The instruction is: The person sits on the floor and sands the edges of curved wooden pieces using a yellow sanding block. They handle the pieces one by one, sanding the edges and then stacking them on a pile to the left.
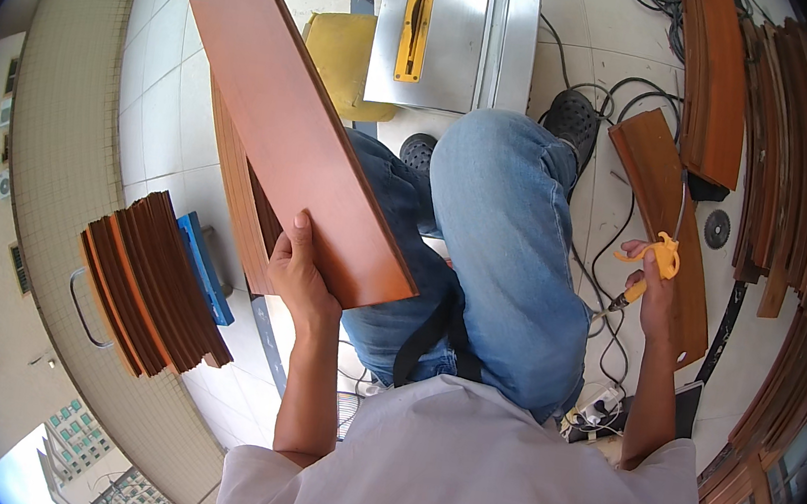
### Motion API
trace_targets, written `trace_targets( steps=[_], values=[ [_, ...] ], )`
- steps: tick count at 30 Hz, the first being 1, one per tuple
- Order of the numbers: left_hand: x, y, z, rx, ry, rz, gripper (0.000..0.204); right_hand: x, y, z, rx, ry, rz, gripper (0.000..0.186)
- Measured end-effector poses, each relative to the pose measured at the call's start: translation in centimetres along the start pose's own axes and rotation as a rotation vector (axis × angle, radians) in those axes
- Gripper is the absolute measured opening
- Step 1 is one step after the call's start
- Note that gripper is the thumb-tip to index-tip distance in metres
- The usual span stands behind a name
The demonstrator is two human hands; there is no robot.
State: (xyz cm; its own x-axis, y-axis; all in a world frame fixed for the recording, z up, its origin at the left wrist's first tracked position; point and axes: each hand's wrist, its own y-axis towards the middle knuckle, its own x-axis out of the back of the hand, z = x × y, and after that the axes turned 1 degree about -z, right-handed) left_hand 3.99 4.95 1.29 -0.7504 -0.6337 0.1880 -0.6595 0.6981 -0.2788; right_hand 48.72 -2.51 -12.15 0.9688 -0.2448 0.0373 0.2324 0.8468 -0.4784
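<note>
My left hand (302,278) grips the lower end of a long reddish-brown board (269,115), which slants up to the top left over my legs. Another wooden board (227,170) lies behind it, largely hidden. My right hand (653,288) holds an orange air blow gun (663,254) with a long thin metal nozzle pointing upward and a fitting below. Beneath that hand a shorter brown plank (683,332) lies at a slant on the tiled floor. My left thumb rests on the long board's face.
A metal table saw (450,36) stands ahead beside a yellow seat (351,64). Stacked planks flank me at left (153,282) and right (798,159), with a blue tool (205,268) at left. Black cables (635,89), a saw blade (717,228) and a power strip (596,407) are on the floor.
</note>
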Motion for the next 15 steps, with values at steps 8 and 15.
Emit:
trace_targets(
  steps=[8,15],
  values=[
    [0.2,0.5,0.0,0.001,0.042,0.066,0.04,-9.0,-14.7,16.4,0.153,-0.714,0.52,0.037],
    [0.9,0.6,0.7,-0.01,-0.015,0.095,0.042,-13.0,-15.4,16.1,0.165,-0.898,0.514,0.042]
  ],
)
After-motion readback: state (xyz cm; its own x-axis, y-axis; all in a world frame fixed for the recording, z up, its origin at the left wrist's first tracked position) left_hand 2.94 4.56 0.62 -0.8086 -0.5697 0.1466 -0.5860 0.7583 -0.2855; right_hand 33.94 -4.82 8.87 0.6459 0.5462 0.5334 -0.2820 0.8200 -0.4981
